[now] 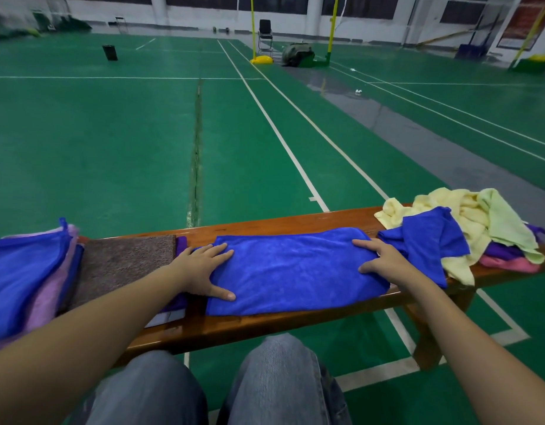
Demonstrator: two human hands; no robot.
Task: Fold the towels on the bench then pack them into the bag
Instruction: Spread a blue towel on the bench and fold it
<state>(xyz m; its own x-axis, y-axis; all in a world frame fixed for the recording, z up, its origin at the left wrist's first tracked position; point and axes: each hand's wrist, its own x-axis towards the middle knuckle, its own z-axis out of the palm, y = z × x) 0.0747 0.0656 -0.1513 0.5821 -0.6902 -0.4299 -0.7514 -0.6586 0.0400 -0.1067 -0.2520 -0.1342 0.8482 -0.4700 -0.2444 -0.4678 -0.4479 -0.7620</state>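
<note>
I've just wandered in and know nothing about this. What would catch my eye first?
A bright blue towel lies flat in the middle of the wooden bench, with the left hand and right hand pressing on its two ends. At the bench's right end sits a jumbled heap of towels in yellow, green, blue, purple and pink. Behind it stretches a green court floor.
</note>
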